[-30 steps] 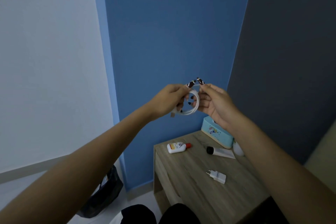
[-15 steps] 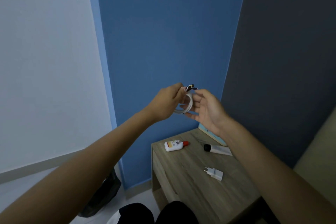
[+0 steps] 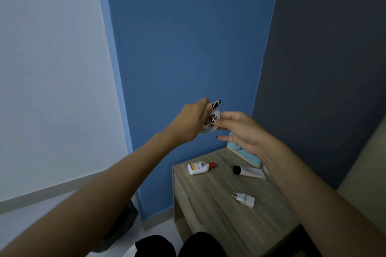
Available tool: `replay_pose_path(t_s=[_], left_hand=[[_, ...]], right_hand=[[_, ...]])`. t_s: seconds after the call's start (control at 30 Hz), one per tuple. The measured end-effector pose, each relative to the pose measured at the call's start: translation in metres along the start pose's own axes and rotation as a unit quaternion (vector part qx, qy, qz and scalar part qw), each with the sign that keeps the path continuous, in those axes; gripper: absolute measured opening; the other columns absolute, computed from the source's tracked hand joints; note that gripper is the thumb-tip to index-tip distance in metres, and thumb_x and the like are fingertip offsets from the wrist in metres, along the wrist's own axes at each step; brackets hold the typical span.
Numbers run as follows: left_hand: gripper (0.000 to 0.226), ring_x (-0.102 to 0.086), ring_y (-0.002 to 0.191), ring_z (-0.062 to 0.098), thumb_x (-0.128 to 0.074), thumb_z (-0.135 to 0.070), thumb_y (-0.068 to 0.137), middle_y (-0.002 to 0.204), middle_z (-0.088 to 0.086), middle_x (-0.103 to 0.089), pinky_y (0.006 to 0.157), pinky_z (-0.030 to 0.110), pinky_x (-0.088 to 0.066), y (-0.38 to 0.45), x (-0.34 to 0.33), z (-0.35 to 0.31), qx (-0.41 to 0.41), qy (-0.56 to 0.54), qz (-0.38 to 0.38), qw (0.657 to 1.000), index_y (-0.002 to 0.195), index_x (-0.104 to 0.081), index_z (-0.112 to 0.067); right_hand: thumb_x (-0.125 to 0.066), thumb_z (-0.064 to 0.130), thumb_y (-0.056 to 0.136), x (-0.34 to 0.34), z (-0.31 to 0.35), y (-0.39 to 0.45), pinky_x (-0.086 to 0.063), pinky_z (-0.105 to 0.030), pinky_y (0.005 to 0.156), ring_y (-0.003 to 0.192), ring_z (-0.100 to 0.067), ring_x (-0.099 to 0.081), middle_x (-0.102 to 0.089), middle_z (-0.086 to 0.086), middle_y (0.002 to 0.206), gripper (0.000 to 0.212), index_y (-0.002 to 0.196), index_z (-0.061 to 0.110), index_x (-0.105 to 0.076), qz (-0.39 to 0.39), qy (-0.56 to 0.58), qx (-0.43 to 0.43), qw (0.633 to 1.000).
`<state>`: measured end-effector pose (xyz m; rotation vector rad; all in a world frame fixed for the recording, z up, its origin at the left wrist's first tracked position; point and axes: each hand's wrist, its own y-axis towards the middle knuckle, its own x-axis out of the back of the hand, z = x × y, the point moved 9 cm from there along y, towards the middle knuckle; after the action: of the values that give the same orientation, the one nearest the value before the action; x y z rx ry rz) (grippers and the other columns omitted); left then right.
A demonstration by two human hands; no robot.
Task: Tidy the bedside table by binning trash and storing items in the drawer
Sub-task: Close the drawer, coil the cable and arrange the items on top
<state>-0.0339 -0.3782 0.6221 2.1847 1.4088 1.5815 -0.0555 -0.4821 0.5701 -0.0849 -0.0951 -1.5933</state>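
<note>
A coiled white cable (image 3: 213, 125) is held up in front of the blue wall, above the wooden bedside table (image 3: 219, 221). My left hand (image 3: 192, 122) is closed on the coil. My right hand (image 3: 240, 129) touches the coil with its upper fingertips, the other fingers spread. On the table lie a small white bottle with a red cap (image 3: 200, 168), a white tube with a black cap (image 3: 248, 171) and a white plug adapter (image 3: 244, 199). A light blue box (image 3: 247, 153) stands at the back, partly hidden by my right hand.
A black bag (image 3: 121, 225) sits on the floor to the left of the table, mostly behind my left arm. The table stands in the corner of a blue wall and a dark grey wall. A beige surface (image 3: 367, 173) borders it on the right.
Both hands with the cable have drifted left and slightly lower. My right hand has opened up, now touching the coil only with its upper fingertips. The view shifted a little.
</note>
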Motion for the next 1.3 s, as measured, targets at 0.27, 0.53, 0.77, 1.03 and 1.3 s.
replay_pose_path(t_s=[0.27, 0.53, 0.77, 1.03, 1.3], left_hand=[[0.021, -0.04, 0.047, 0.006, -0.027, -0.023, 0.104, 0.06, -0.006, -0.044, 0.048, 0.016, -0.034, 0.002, 0.007, 0.005, 0.017, -0.018, -0.023, 0.999, 0.09, -0.038, -0.012], [0.023, -0.046, 0.048, 0.001, -0.028, -0.023, 0.104, 0.06, -0.008, -0.045, 0.046, 0.013, -0.033, 0.007, 0.011, -0.005, 0.002, -0.027, -0.034, 0.999, 0.09, -0.042, -0.011], [0.028, -0.035, 0.048, 0.013, -0.028, -0.028, 0.104, 0.059, -0.003, -0.042, 0.046, 0.021, -0.03, 0.011, 0.031, 0.01, 0.05, -0.059, -0.072, 0.994, 0.087, -0.045, -0.012], [0.033, -0.031, 0.053, 0.012, -0.027, -0.025, 0.105, 0.065, -0.001, -0.037, 0.054, 0.029, -0.03, 0.009, 0.011, 0.02, 0.156, -0.243, -0.041, 0.957, 0.074, -0.04, -0.018], [0.033, -0.031, 0.056, 0.012, -0.027, -0.027, 0.104, 0.067, -0.002, -0.038, 0.057, 0.033, -0.031, 0.006, 0.004, 0.025, 0.163, -0.246, -0.049, 0.954, 0.075, -0.038, -0.019]], right_hand=[[-0.05, 0.001, 0.092, -0.008, 0.001, -0.001, -0.04, -0.052, 0.106, 0.096, -0.024, -0.067, -0.069, -0.004, 0.081, 0.036, 0.125, 0.013, -0.054, 0.05, 0.245, -0.022, 0.968], [-0.061, -0.008, 0.085, -0.005, 0.022, -0.009, -0.057, -0.041, 0.089, 0.097, -0.03, -0.07, -0.064, -0.01, 0.099, 0.044, 0.124, 0.011, -0.054, 0.012, 0.11, 0.063, 0.992], [-0.063, 0.004, 0.09, 0.024, 0.041, -0.013, -0.057, -0.023, 0.083, 0.092, -0.014, -0.072, -0.075, -0.007, 0.101, 0.019, 0.105, 0.011, -0.072, -0.057, -0.161, 0.143, 0.975], [-0.07, 0.013, 0.085, 0.033, 0.046, -0.011, -0.042, -0.003, 0.065, 0.071, 0.003, -0.059, -0.072, 0.002, 0.087, 0.017, 0.101, 0.013, -0.076, -0.214, -0.306, 0.215, 0.903], [-0.048, -0.007, 0.087, 0.009, 0.002, 0.005, -0.058, -0.034, 0.086, 0.097, -0.025, -0.07, -0.073, -0.017, 0.099, 0.028, 0.105, 0.001, -0.069, -0.128, 0.182, 0.055, 0.973]])
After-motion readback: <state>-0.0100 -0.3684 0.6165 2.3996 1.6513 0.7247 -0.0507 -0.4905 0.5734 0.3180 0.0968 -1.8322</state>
